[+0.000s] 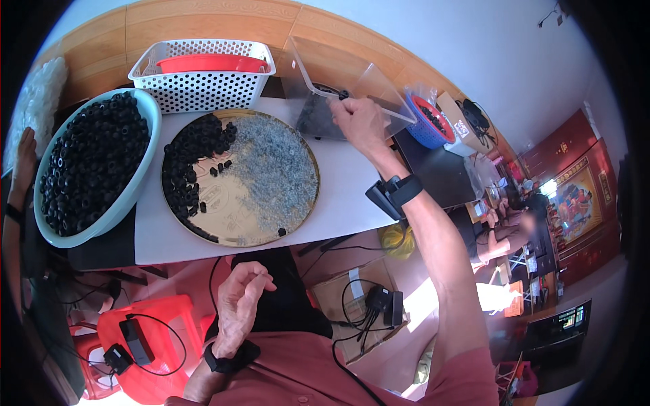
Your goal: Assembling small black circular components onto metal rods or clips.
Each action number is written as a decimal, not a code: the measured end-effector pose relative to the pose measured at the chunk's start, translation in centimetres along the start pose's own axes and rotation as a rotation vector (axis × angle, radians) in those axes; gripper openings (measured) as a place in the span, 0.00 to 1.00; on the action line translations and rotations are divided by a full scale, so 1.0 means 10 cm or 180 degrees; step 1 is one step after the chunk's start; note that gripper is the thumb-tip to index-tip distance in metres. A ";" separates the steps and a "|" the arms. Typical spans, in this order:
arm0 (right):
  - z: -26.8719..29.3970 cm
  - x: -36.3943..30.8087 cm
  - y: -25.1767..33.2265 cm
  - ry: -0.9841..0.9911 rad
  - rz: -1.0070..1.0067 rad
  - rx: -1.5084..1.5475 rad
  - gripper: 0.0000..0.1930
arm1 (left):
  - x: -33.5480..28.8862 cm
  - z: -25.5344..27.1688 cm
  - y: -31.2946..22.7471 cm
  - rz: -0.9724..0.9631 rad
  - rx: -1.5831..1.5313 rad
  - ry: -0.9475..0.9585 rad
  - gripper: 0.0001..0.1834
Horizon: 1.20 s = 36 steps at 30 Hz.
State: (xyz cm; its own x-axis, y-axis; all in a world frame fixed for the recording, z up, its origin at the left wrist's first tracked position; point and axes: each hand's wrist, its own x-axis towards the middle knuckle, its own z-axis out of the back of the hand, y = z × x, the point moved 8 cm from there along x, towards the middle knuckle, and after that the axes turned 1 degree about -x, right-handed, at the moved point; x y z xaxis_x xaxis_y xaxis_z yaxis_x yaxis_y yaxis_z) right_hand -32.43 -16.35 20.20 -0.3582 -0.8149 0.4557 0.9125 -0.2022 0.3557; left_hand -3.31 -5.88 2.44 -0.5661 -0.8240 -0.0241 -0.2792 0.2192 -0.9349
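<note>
The white-topped table point(352, 193) carries the work, its near edge before the person's lap. Toward its left end stands a pale blue-green basin point(128, 206) heaped with black pieces point(95, 162), its long axis slanting from the far edge to the near left corner. The round gold tray point(217, 196) sits mid-table, close to the near edge. The clear box point(308, 64) stands at the far edge, toward the right corner, and appears longer from left to right, though the view bends. The right hand point(362, 122) is the nearer, directly at this box's rim, fingers bent together. The left hand point(242, 294) is short of the near edge, well apart; the box lies ahead and to its right. Its fingers are half curled; nothing shows in them, but the palm is hidden. Small clear pieces point(277, 169) cover the tray's right side. One black piece point(343, 95) shows at the right fingertips; whether it is grasped cannot be told.
</note>
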 end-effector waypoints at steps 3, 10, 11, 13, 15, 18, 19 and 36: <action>-0.14 -0.14 -0.09 0.0264 -0.0350 0.0537 0.24 | 0.00 -0.01 -0.01 0.0000 0.0044 -0.0015 0.10; -0.57 -0.56 -0.03 0.1253 -0.1499 0.3633 0.21 | -0.03 -0.03 -0.03 -0.0003 -0.0001 0.0000 0.09; -0.64 -0.64 0.07 0.1488 -0.1535 0.3942 0.21 | -0.02 -0.03 -0.03 0.0008 0.0003 -0.0019 0.09; -0.72 -0.78 0.22 0.1757 -0.1580 0.4268 0.21 | -0.03 -0.04 -0.02 0.0007 -0.0043 0.0017 0.09; -0.77 -0.92 0.37 0.2031 -0.1576 0.4601 0.22 | -0.03 -0.03 -0.05 0.0004 -0.0026 -0.0018 0.09; -0.84 -1.15 0.53 0.2387 -0.1645 0.4837 0.24 | -0.02 0.00 -0.08 -0.0136 -0.0022 -0.0050 0.09; -0.84 -1.22 0.57 0.2417 -0.1655 0.4846 0.24 | -0.02 0.00 -0.11 -0.0271 -0.0032 -0.0047 0.10; -0.84 -2.41 1.27 0.3511 -0.1461 0.5461 0.33 | -0.01 0.23 -0.46 -0.1228 0.0744 -0.0427 0.09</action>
State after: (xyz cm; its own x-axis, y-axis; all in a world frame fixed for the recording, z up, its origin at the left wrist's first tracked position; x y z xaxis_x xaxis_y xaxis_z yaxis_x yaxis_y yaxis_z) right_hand -10.56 -3.81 6.87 0.3783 -0.9043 -0.1979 -0.4799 -0.3744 0.7934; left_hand -0.19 -7.96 5.97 -0.3457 -0.8858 0.3096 -0.2586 -0.2272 -0.9389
